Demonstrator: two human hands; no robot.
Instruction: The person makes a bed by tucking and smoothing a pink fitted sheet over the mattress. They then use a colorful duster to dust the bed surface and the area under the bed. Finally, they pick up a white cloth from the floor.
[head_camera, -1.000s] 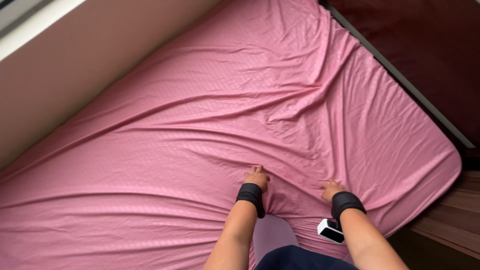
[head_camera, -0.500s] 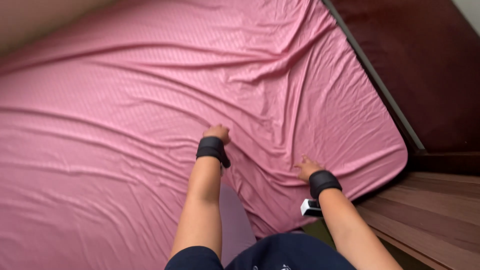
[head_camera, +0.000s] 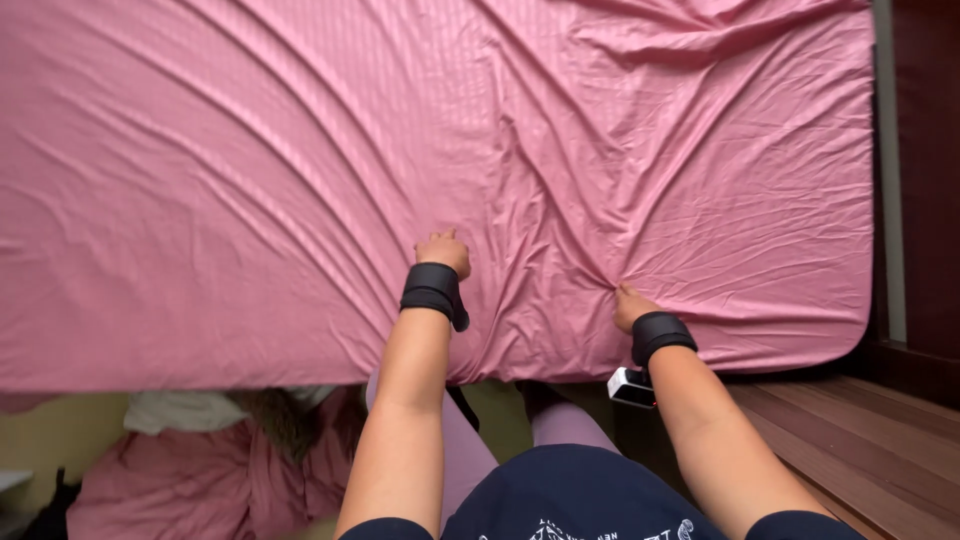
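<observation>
A pink fitted sheet (head_camera: 300, 180) covers the mattress and fills most of the view, with creases running toward both hands. My left hand (head_camera: 443, 250) is fisted and pressed into the sheet near the mattress's near edge. My right hand (head_camera: 630, 303) pinches a fold of the same sheet, where wrinkles bunch together. Both wrists wear black bands, and a small white device (head_camera: 632, 387) hangs at the right wrist.
A dark wooden bed frame (head_camera: 920, 180) runs along the right side. Wooden floorboards (head_camera: 880, 440) lie at lower right. Crumpled pink cloth (head_camera: 200, 480) and a pale cloth (head_camera: 180, 410) lie on the floor at lower left.
The view has swung so the mattress's near edge now runs straight across. Both hands have stayed gripped on the sheet near that edge, and the pile of cloth on the floor has come into sight.
</observation>
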